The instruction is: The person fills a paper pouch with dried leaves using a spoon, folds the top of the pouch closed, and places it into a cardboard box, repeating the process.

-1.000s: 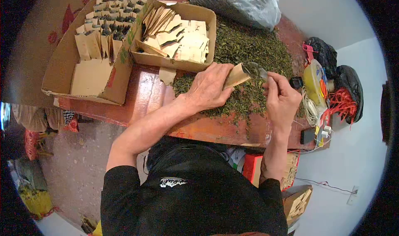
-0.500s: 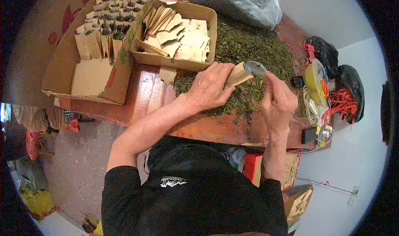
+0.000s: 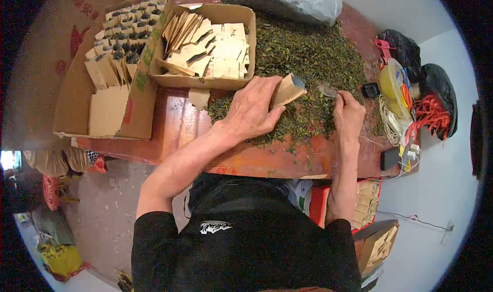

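Note:
My left hand (image 3: 255,105) is closed around a small brown paper bag (image 3: 288,90), tilted with its mouth open toward the right. A metal spoon (image 3: 327,90) is pinched in my right hand (image 3: 349,111), its bowl over the loose dried leaves (image 3: 308,48) spread on the table. Spoon and bag are apart, with leaves in between. Left of my left hand stands a cardboard box (image 3: 204,81) of flat paper bags. Beside it, a longer cardboard box (image 3: 141,107) holds rows of upright bags with dark leaves showing at their tops.
A clear plastic bag (image 3: 287,2) lies at the back of the reddish table (image 3: 241,161). On the right are a small black container (image 3: 370,90), a yellow tub (image 3: 389,84), red ties (image 3: 431,112) and a white cord. Boxes of paper bags (image 3: 382,248) stand below the table edge.
The spoon has moved from the bag's mouth down to the leaves on the right, still in my right hand. My left hand keeps hold of the bag; the whole view has shifted slightly.

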Tool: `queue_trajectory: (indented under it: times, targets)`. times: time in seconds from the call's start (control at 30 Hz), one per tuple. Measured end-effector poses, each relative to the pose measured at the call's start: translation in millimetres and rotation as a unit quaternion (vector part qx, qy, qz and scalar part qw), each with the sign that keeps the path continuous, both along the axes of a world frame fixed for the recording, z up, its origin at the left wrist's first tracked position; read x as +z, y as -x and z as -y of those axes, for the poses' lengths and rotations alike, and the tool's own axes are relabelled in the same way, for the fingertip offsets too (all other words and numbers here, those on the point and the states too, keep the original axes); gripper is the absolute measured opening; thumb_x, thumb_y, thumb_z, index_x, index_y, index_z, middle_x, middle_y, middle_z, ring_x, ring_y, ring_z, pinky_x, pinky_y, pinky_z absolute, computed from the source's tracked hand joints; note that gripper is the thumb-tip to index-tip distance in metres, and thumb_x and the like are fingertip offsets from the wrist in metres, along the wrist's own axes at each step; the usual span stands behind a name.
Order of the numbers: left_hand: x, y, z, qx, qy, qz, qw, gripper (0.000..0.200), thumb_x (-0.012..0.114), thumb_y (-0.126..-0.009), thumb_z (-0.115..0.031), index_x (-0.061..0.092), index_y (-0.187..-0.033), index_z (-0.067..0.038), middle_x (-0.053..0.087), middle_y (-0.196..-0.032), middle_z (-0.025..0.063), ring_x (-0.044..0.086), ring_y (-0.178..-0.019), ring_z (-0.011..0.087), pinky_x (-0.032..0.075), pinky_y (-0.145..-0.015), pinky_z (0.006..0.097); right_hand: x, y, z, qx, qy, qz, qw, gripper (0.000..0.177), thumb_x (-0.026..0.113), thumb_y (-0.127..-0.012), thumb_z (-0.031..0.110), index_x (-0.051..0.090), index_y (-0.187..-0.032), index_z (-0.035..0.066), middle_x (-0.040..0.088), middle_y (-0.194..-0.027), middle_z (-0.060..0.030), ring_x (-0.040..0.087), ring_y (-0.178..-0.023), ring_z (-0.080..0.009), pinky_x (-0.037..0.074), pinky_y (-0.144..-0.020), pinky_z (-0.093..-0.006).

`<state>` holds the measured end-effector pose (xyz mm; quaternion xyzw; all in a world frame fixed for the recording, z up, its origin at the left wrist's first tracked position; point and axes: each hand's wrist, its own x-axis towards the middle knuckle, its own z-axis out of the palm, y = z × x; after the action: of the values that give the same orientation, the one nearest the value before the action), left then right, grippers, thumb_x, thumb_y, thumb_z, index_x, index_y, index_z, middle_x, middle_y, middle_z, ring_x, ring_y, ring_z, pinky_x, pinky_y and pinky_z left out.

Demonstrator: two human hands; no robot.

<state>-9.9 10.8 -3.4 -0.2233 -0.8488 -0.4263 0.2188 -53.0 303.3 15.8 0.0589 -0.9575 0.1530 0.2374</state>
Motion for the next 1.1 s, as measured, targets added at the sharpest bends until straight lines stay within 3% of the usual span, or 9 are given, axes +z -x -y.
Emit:
queue_trajectory:
  times: [0.07, 0.1, 0.2, 0.27, 0.3, 0.37, 0.5, 0.7, 1.1]
  targets:
    - [2.7, -1.1, -0.4, 0.003, 0.003, 0.012, 1.000, 0.060, 0.081, -0.081, -0.016, 0.055, -0.132, 0.002, 0.066, -0.116, 0.0227, 0.065, -0.106, 0.0409, 0.054, -0.093, 0.0471, 1.0, -0.1, 8.9, 0.033, 0.020, -0.010, 0.999, 0.013, 0.067, -0.096, 0.015, 0.076, -0.102, 0.008, 0.072, -0.077, -0.0189, 0.071, -0.068, -0.0377, 0.056, -0.063, -0.0446]
    - [2.0, -0.8, -0.7, 0.005, 0.005, 0.003, 1.000, 0.060, 0.081, -0.081, -0.015, 0.055, -0.132, 0.002, 0.066, -0.116, 0.0226, 0.065, -0.106, 0.0408, 0.054, -0.093, 0.0470, 12.3, -6.0, 23.6, 0.036, 0.112, 0.052, 0.992, 0.014, 0.065, -0.097, 0.014, 0.076, -0.102, 0.006, 0.073, -0.078, -0.0198, 0.073, -0.070, -0.0366, 0.057, -0.064, -0.0438]
    - [0.7, 0.3, -1.1, 0.007, 0.011, -0.013, 1.000, 0.060, 0.081, -0.081, -0.015, 0.055, -0.132, 0.002, 0.066, -0.116, 0.0225, 0.065, -0.106, 0.0406, 0.054, -0.092, 0.0469, -4.2, 2.0, 39.5, 0.058, 0.127, 0.065, 0.988, 0.017, 0.063, -0.098, 0.013, 0.077, -0.103, 0.005, 0.074, -0.079, -0.0193, 0.076, -0.071, -0.0302, 0.058, -0.065, -0.0412]
    - [2.3, 0.1, -1.4, 0.004, 0.015, -0.007, 1.000, 0.060, 0.081, -0.081, -0.014, 0.055, -0.132, 0.001, 0.066, -0.116, 0.0224, 0.065, -0.106, 0.0405, 0.054, -0.092, 0.0468, -3.7, 3.7, 58.7, 0.086, 0.238, 0.110, 0.961, 0.019, 0.062, -0.098, 0.013, 0.077, -0.103, 0.002, 0.076, -0.081, -0.0174, 0.077, -0.070, -0.0274, 0.060, -0.066, -0.0400]
    - [1.9, 0.1, -2.0, 0.002, 0.016, -0.007, 1.000, 0.060, 0.081, -0.081, -0.014, 0.055, -0.132, 0.001, 0.066, -0.116, 0.0223, 0.065, -0.105, 0.0405, 0.054, -0.092, 0.0468, -5.7, 9.8, 62.1, 0.098, 0.188, 0.105, 0.972, 0.021, 0.061, -0.098, 0.013, 0.076, -0.105, 0.000, 0.077, -0.084, -0.0170, 0.077, -0.070, -0.0250, 0.061, -0.066, -0.0378]
    - [1.1, 0.1, -1.4, 0.004, 0.016, -0.010, 1.000, 0.060, 0.081, -0.081, -0.014, 0.055, -0.133, 0.001, 0.066, -0.115, 0.0220, 0.065, -0.105, 0.0405, 0.054, -0.091, 0.0467, -5.6, 11.5, 72.1, 0.077, 0.236, 0.140, 0.958, 0.022, 0.061, -0.099, 0.013, 0.076, -0.106, -0.001, 0.078, -0.083, -0.0164, 0.077, -0.069, -0.0224, 0.061, -0.063, -0.0357]
    - [3.7, -0.9, -1.1, 0.003, 0.016, -0.001, 1.000, 0.061, 0.081, -0.081, -0.014, 0.054, -0.133, 0.001, 0.065, -0.113, 0.0218, 0.064, -0.104, 0.0407, 0.054, -0.090, 0.0472, 3.8, 12.1, 82.5, 0.042, 0.338, 0.199, 0.919, 0.023, 0.062, -0.100, 0.015, 0.075, -0.108, -0.002, 0.078, -0.082, -0.0147, 0.075, -0.067, -0.0167, 0.059, -0.057, -0.0304]
    - [3.0, -1.0, -0.5, 0.002, 0.009, -0.001, 1.000, 0.060, 0.080, -0.082, -0.015, 0.054, -0.132, 0.001, 0.065, -0.113, 0.0220, 0.064, -0.104, 0.0410, 0.054, -0.090, 0.0479, -12.2, 23.6, 64.0, 0.060, 0.492, 0.228, 0.838, 0.025, 0.062, -0.102, 0.014, 0.071, -0.114, -0.006, 0.076, -0.087, -0.0136, 0.070, -0.062, -0.0151, 0.055, -0.051, -0.0270]
    - [-0.3, -0.6, 1.2, -0.005, 0.012, 0.000, 1.000, 0.060, 0.079, -0.082, -0.016, 0.052, -0.133, 0.002, 0.064, -0.118, 0.0227, 0.063, -0.109, 0.0418, 0.053, -0.092, 0.0484, 16.5, 11.5, 58.0, 0.057, 0.521, 0.215, 0.824, 0.025, 0.065, -0.101, 0.014, 0.070, -0.113, -0.006, 0.075, -0.085, -0.0134, 0.067, -0.060, -0.0128, 0.053, -0.048, -0.0255]
